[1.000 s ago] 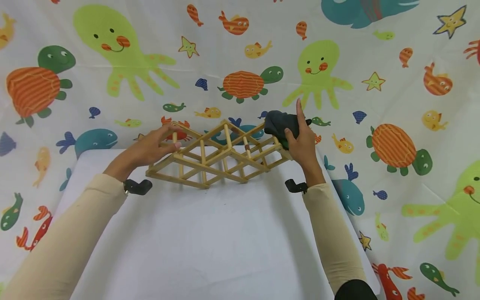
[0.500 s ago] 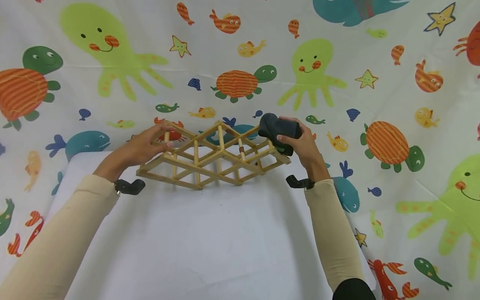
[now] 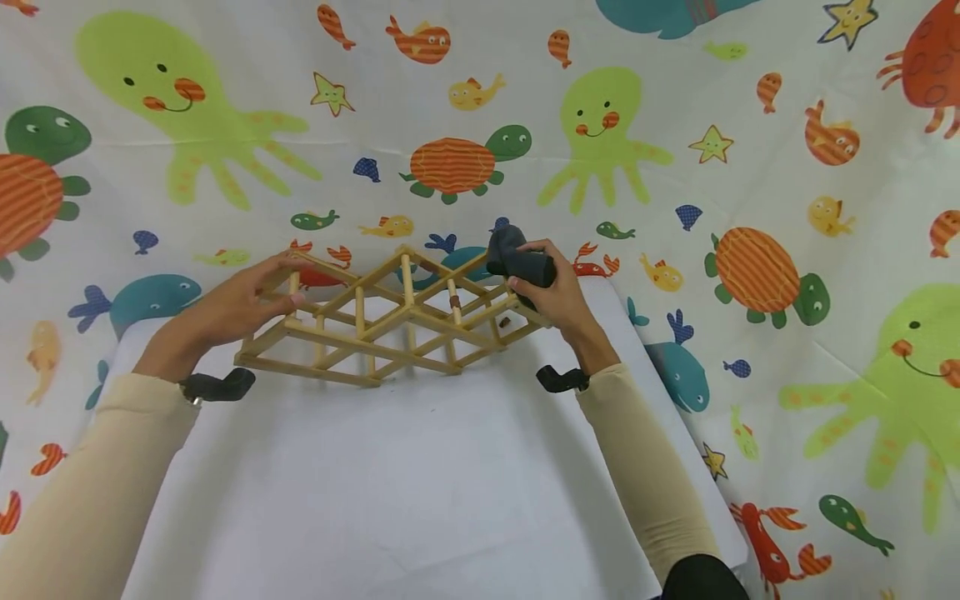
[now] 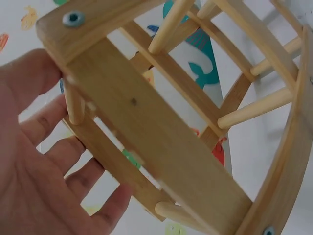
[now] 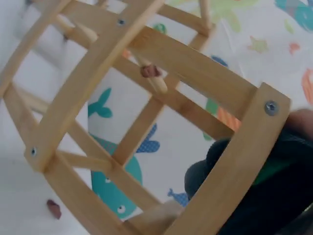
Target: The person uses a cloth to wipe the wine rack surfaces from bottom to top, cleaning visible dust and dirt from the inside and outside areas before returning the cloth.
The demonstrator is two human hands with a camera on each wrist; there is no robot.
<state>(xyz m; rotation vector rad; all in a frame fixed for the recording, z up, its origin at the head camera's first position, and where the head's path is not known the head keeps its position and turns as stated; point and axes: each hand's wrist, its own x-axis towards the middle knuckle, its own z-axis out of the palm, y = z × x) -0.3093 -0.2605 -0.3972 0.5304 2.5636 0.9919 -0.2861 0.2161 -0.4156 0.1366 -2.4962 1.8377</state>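
Observation:
A wooden lattice rack [image 3: 409, 312] of slats and round dowels, bolted at its joints, stretches between my hands at the table's far side. My left hand [image 3: 225, 310] grips its left end; in the left wrist view the thumb lies by the corner slat [image 4: 151, 127] and the fingers come round the end dowel. At the right end my right hand [image 3: 564, 292] holds a dark, bunched cloth [image 3: 531, 267] against the rack. In the right wrist view the cloth [image 5: 269, 205] shows a green patch, and a slat hides part of it.
A white table [image 3: 420, 475] lies under the rack. Behind it hangs a sheet [image 3: 660, 108] printed with sea animals. A brown band [image 5: 150, 71] sits round one dowel. A small brown scrap [image 5: 54, 209] lies beyond the slats on the white surface.
My right index finger, raised earlier, has come down onto the cloth, and the cloth has turned and is bunched differently. The rack and both hands appear further left in the head view, which itself shifted.

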